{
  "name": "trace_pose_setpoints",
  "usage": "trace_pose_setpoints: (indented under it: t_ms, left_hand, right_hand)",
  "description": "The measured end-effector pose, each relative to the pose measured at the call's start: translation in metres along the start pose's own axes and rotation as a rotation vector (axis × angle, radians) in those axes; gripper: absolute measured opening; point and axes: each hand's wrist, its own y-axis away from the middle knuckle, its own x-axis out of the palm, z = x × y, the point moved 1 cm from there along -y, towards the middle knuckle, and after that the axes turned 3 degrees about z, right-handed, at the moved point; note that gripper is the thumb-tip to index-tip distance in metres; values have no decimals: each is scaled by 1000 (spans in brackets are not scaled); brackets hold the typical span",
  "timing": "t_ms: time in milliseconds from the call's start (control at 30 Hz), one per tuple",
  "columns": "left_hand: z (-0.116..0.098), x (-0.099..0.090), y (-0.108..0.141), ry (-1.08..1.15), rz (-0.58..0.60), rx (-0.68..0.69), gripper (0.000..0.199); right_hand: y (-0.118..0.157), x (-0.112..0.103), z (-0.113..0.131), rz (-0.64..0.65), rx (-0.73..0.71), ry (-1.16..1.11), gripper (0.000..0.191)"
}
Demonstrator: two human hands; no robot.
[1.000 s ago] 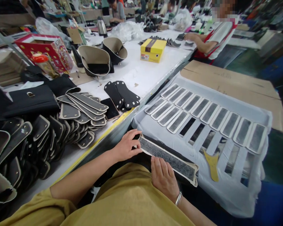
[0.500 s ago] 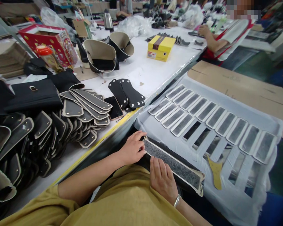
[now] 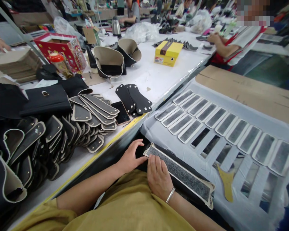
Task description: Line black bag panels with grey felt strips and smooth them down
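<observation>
A long grey felt-like strip (image 3: 183,175) with cream edges lies slantwise in front of me, on dark material. At both ends its cream edging stands up in wrinkled corners. My left hand (image 3: 132,154) is at the strip's far left end, thumb and fingers spread apart, with the thumb tip close to the corner. My right hand (image 3: 160,175), a silver bracelet (image 3: 170,195) at its wrist, has its fingers together and bent over the strip's near edge by that same end. Its thumb is hidden.
Grey cream-edged pieces (image 3: 240,132) lie in rows on a pale cloth-covered board, with a yellow Y-shaped piece (image 3: 225,182) beside them. Black strap pieces (image 3: 96,110) are heaped on the left table near a phone (image 3: 120,113). A yellow box (image 3: 168,53) stands farther back; a co-worker (image 3: 233,48) sits beyond.
My right hand has slid along the strip toward its left end. My left fingers have come away from the corner and opened wider. The view has shifted slightly.
</observation>
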Motion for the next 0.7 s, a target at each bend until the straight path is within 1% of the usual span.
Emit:
trace_pose_setpoints:
  t_ms: [133,233,367,467,567,633,700]
  left_hand:
    - [-3,14,0,127,10,-121,39]
    - [-4,24,0,181,10,-132,39]
    - [-2,28,-1,179,28,-115,40]
    - [-1,28,-1,173,44,-125,41]
    - [1,26,1,183,113,-127,50]
    - [0,22,3,99,146,-97,59]
    - [-5,15,4,-101,147,0,68]
  right_hand:
    - [2,-1,0,10,-14,19,43]
    - [17,-3,-8,-3,-7,34,43]
    - [53,-15,-23,-8,43,73,39]
    - [86,-28,-31,56,130,95,39]
    - [113,-42,-39,116,204,110,41]
    - [126,-53,-45,134,231,78,42]
    - [135,-65,-52,140,287,16,45]
